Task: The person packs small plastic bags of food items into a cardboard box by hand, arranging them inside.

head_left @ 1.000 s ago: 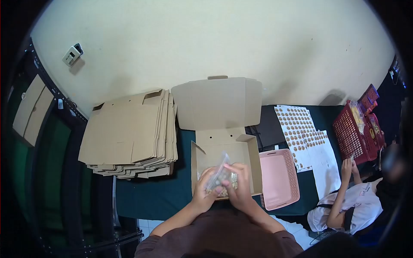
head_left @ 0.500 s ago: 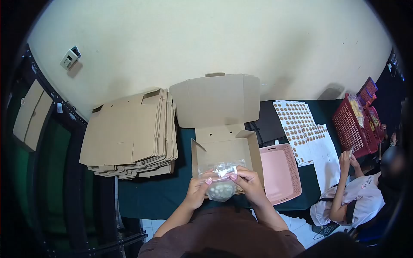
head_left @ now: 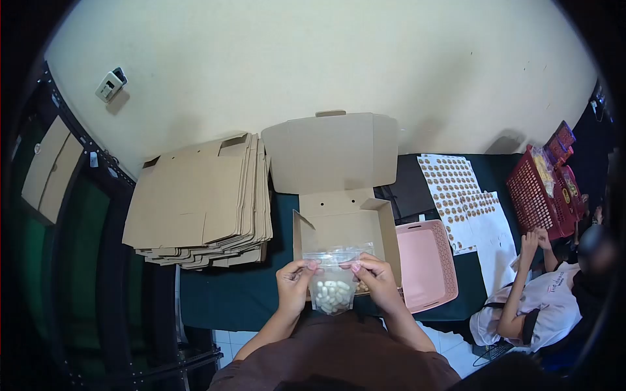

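Note:
Between my two hands hangs a clear zip pouch point(head_left: 333, 292) with several pale, whitish oblong pieces in its lower part. My left hand point(head_left: 297, 281) pinches its left upper edge between thumb and fingers. On the opposite edge, my right hand point(head_left: 375, 277) has the same kind of pinch. Behind the pouch stands an open cardboard box point(head_left: 342, 225), its lid point(head_left: 332, 153) leaning up against the wall. Another clear bag and some tan pieces show in the box near my right hand, partly hidden by the pouch and fingers.
Flattened cardboard boxes point(head_left: 189, 202) are stacked at the left. A pink basket point(head_left: 427, 264) stands right of the open box, with sticker sheets point(head_left: 456, 195) and a red basket point(head_left: 538, 195) beyond. A co-worker point(head_left: 544, 300) sits at the right. Dark green cloth point(head_left: 222, 300) covers the table.
The pouch now hangs flatter and more upright, its contents plainer to see. My hands have shifted to its side edges. The co-worker's hands have risen slightly.

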### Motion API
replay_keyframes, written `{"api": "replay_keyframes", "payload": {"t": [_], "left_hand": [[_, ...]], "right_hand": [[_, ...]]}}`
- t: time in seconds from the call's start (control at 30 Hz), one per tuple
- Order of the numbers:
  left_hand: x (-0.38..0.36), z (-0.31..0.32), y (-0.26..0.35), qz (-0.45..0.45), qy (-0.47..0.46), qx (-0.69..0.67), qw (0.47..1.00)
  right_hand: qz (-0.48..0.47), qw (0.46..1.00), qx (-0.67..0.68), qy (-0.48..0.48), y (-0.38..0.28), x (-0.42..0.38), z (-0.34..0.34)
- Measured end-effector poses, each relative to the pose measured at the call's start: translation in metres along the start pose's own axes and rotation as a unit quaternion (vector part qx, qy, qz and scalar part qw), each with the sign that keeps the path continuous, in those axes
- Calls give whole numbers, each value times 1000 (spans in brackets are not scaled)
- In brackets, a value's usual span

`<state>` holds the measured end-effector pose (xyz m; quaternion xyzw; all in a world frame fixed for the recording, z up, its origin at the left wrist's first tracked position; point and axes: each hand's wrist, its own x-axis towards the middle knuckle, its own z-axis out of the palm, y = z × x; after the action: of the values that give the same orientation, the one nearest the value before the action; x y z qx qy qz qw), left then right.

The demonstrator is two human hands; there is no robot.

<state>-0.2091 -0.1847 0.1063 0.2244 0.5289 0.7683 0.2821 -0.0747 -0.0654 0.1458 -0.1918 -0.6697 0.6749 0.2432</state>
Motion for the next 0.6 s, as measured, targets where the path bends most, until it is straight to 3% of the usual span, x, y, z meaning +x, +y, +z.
{"api": "replay_keyframes", "payload": {"t": [0.1,0.17,0.2,0.3,0.4,0.43,0.5,0.53,0.6], "left_hand": [[7,-4,3,-45,-41,-5,998],[14,3,12,-62,-22,-30,997],[16,3,8,-63,-24,-30,997],[24,-3,-25,28,-172,271,947],[7,12,-50,64,-190,333,922],[4,11,-65,63,-188,333,922],[4,8,-86,-58,-147,119,980],[4,7,-89,-60,-149,118,980],[3,8,-89,-93,-24,8,995]], "right_hand": [[-16,1000,-12,18,9,4,0],[-6,993,4,118,26,10,-1],[-6,993,3,119,32,15,-3],[-9,976,19,219,56,28,-7],[-9,984,33,175,66,28,9],[-6,991,29,131,58,28,14],[-35,989,22,143,60,29,13],[-64,986,14,156,61,30,11],[-55,979,-53,187,63,29,4]]}}
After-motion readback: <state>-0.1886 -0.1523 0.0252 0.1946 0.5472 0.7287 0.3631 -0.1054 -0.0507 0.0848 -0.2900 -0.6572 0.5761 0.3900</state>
